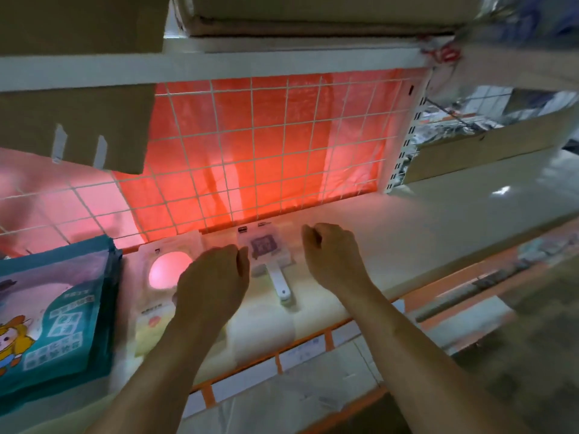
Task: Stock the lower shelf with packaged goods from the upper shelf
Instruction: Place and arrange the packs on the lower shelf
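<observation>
A clear packet holding a white brush-like tool with a purple head (268, 258) lies flat on the white lower shelf (407, 220), close to the wire grid. Left of it lies a pale packet with a round pink window (166, 270). My left hand (213, 277) rests palm down across the gap between these two packets, its thumb at the tool packet's left edge and its fingertips hidden under the knuckles. My right hand (332, 255) hovers just right of the tool packet, fingers curled into a loose fist with nothing in it.
A stack of teal bags with a cartoon print (53, 311) stands at the left. A white wire grid over red sheeting (266, 145) closes the back. Cardboard boxes (75, 126) hang low from the upper shelf at the left. Orange-and-white price strips (300, 349) line the front edge.
</observation>
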`<state>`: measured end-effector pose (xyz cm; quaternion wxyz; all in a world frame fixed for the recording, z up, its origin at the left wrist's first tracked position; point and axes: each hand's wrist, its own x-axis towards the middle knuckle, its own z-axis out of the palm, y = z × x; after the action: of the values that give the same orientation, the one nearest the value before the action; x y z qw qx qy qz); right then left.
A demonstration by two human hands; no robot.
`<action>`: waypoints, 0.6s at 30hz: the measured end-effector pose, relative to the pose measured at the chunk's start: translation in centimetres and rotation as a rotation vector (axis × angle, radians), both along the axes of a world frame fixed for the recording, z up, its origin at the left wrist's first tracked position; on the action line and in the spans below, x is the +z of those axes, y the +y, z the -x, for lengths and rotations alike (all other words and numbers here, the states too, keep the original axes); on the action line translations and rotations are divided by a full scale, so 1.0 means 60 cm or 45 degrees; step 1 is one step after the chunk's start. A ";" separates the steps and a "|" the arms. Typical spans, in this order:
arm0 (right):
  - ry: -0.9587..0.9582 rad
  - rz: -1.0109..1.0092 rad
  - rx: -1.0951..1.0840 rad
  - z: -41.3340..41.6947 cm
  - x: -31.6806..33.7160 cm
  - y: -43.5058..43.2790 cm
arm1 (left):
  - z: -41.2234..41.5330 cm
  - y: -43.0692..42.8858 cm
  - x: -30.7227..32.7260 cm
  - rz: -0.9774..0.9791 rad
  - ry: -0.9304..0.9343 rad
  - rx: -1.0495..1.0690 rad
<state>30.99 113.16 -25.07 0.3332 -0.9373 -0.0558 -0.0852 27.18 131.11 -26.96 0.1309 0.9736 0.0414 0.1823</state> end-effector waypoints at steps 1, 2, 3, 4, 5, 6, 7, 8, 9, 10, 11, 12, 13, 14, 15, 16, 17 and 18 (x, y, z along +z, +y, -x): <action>-0.013 0.016 -0.010 0.004 0.004 -0.020 | -0.003 -0.018 0.006 -0.012 -0.002 -0.021; -0.023 0.035 -0.021 0.007 0.009 -0.040 | -0.004 -0.037 0.009 -0.016 0.000 -0.049; -0.041 0.053 -0.030 0.010 0.013 -0.061 | -0.005 -0.057 0.013 -0.014 0.001 -0.077; -0.051 0.069 -0.040 0.013 0.018 -0.083 | -0.006 -0.076 0.015 -0.015 0.004 -0.098; -0.058 0.076 -0.045 0.017 0.022 -0.104 | -0.008 -0.095 0.017 -0.022 0.004 -0.107; -0.054 0.078 -0.049 0.020 0.024 -0.126 | -0.008 -0.114 0.020 -0.022 0.002 -0.104; -0.049 0.074 -0.053 0.023 0.027 -0.149 | -0.008 -0.135 0.023 -0.018 0.009 -0.101; -0.041 0.061 -0.062 0.028 0.030 -0.173 | -0.008 -0.158 0.024 -0.014 0.019 -0.104; -0.043 0.045 -0.069 0.032 0.033 -0.198 | -0.008 -0.183 0.026 -0.021 0.022 -0.119; -0.046 0.032 -0.078 0.035 0.035 -0.222 | -0.008 -0.208 0.028 -0.032 0.021 -0.144; -0.049 0.020 -0.085 0.038 0.037 -0.245 | -0.007 -0.233 0.032 -0.032 0.022 -0.167; -0.058 0.010 -0.088 0.039 0.038 -0.267 | -0.006 -0.256 0.035 -0.024 0.024 -0.183; -0.070 0.002 -0.087 0.040 0.040 -0.289 | -0.005 -0.280 0.038 -0.005 0.026 -0.190; -0.081 -0.001 -0.084 0.039 0.040 -0.309 | -0.004 -0.302 0.040 0.020 0.034 -0.191; -0.096 0.001 -0.078 0.038 0.041 -0.328 | -0.003 -0.323 0.043 0.038 0.040 -0.190; -0.114 0.002 -0.073 0.036 0.042 -0.345 | -0.003 -0.343 0.045 0.047 0.046 -0.189; -0.131 0.000 -0.069 0.034 0.043 -0.360 | -0.003 -0.360 0.046 0.058 0.047 -0.194; -0.148 -0.004 -0.066 0.033 0.043 -0.376 | -0.003 -0.378 0.046 0.070 0.040 -0.205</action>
<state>29.01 90.62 -22.46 0.3286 -0.9314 -0.0505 -0.1480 27.36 108.45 -24.18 0.1713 0.9725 -0.0301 0.1547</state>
